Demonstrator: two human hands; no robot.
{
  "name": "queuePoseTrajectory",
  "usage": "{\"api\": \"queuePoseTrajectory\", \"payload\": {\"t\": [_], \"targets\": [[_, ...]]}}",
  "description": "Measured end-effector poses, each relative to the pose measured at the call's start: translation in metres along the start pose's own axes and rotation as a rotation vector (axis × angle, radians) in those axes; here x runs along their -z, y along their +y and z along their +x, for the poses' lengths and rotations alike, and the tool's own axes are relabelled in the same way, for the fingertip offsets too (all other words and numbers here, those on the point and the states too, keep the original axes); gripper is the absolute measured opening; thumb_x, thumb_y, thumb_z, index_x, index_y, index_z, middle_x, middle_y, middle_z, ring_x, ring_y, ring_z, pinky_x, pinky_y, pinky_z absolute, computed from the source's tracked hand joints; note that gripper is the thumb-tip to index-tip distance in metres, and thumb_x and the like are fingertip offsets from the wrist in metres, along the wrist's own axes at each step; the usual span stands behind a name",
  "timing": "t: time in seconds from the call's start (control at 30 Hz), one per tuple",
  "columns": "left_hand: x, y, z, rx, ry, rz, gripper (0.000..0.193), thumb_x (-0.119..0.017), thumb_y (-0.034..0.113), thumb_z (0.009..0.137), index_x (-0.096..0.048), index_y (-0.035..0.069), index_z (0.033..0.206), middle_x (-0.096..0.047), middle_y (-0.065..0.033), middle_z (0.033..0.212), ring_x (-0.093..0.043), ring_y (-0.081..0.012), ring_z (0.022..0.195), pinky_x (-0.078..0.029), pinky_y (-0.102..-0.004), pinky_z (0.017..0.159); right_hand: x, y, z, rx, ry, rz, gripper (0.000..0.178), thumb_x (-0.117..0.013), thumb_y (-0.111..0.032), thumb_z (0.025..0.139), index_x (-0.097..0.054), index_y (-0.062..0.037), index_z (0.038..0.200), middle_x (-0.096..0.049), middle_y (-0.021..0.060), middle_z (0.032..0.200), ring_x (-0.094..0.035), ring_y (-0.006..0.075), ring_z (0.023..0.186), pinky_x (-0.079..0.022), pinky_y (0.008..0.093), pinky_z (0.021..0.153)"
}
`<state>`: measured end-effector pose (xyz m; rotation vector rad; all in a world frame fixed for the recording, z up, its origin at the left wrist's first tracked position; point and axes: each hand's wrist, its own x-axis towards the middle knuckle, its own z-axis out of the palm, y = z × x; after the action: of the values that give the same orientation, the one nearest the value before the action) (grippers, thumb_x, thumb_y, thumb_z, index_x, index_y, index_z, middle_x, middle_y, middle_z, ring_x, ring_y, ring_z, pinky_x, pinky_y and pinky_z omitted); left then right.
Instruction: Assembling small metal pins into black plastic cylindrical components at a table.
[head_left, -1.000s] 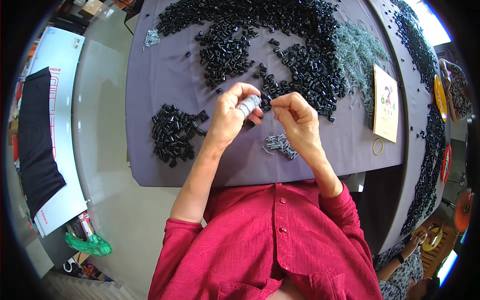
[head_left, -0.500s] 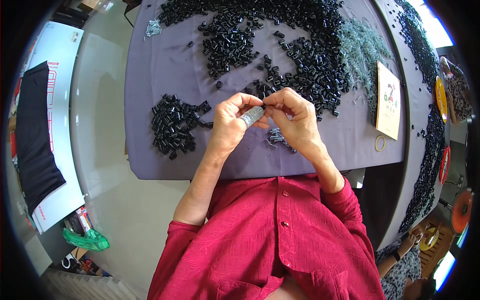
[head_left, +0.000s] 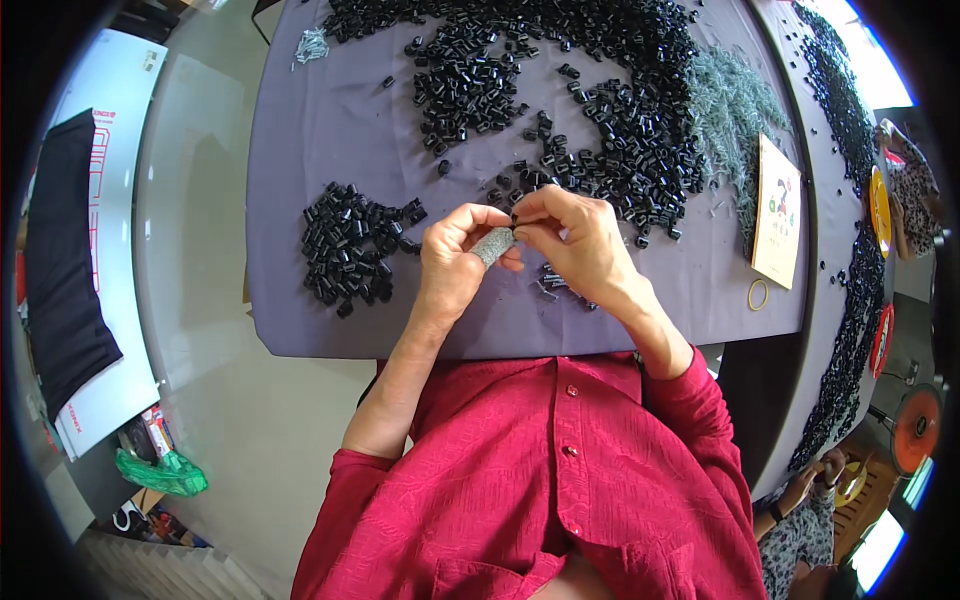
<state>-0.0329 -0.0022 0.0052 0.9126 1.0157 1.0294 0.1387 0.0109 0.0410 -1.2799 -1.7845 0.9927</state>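
At frame centre, the left hand (head_left: 450, 264) and right hand (head_left: 585, 246) share a pinching grip on a small black plastic piece (head_left: 514, 223). Bracing the grey-wrapped thumb (head_left: 491, 246) should steady it.

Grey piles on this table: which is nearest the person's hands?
The partly hidden pile, screened by the right hand. The far-left pile and the big heap beside the booklet lie farther off, clear of both hands.

The cloth-covered grey table (head_left: 300, 135) carries heaped black pieces (head_left: 640, 130), silvery screw-like pieces (head_left: 735, 105), a booklet (head_left: 777, 215) and a yellow ring (head_left: 750, 297).
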Motion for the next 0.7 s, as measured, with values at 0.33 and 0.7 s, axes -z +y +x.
{"api": "queuePoseTrajectory", "payload": {"t": [0.33,0.7], "targets": [[0.026,0.000,0.000,0.030,0.170,-0.079,0.012,-0.059,-0.006,0.087,-0.061,-0.002,0.099,-0.065,-0.0088,0.085,-0.067,-0.0162,0.069,-0.060,-0.0314,0.063,-0.016,0.024,0.054,0.438,-0.017,-0.707,0.004,-0.060,-0.010,0.076,-0.063,-0.0081,0.075,-0.056,0.0051,0.081,-0.052,0.0242,0.080,-0.041,0.0369,0.072],[0.021,0.004,-0.001,0.026,0.175,-0.116,0.012,-0.059,-0.005,0.087,-0.061,-0.002,0.099,-0.066,-0.0098,0.086,-0.067,-0.0164,0.069,-0.061,-0.0321,0.063,-0.009,-0.004,0.042,0.035,0.068,-0.132,0.019,-0.069,0.001,0.076,-0.069,-0.0005,0.095,-0.067,0.0073,0.083,-0.067,0.0198,0.070,-0.052,0.0298,0.064]]}}
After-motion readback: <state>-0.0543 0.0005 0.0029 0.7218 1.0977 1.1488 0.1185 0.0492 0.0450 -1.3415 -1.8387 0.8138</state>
